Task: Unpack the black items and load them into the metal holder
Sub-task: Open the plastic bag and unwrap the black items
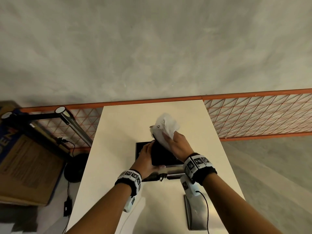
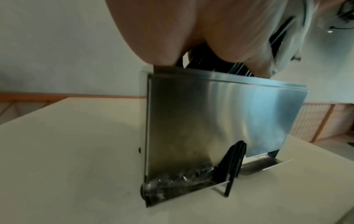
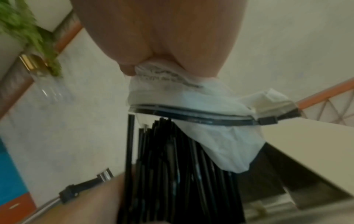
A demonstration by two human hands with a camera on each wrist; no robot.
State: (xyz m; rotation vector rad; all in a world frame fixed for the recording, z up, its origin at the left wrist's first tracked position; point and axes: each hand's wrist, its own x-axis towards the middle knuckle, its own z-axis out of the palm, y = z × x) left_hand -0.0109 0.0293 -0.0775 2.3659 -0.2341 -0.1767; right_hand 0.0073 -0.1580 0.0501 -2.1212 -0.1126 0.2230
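Observation:
A bundle of black straws [image 1: 160, 154] hangs half out of a white plastic bag [image 1: 166, 127] right above the open top of the metal holder [image 1: 173, 170]. My left hand [image 1: 147, 156] grips the bare lower part of the bundle. My right hand [image 1: 175, 142] pinches the bag's crumpled top. In the left wrist view the straws [image 2: 203, 60] enter the holder [image 2: 220, 121] from above, and a few black straws [image 2: 234, 160] show at its bottom slot. The right wrist view has the bag [image 3: 191, 94] bunched up over the straws [image 3: 172, 166].
The holder stands mid-way along a narrow cream table [image 1: 118, 132]. A flat metal plate [image 1: 195, 211] lies near the front right. An orange mesh fence [image 1: 253, 115] runs behind. Left of the table are a cardboard box [image 1: 28, 166] and a black lamp stand [image 1: 74, 166].

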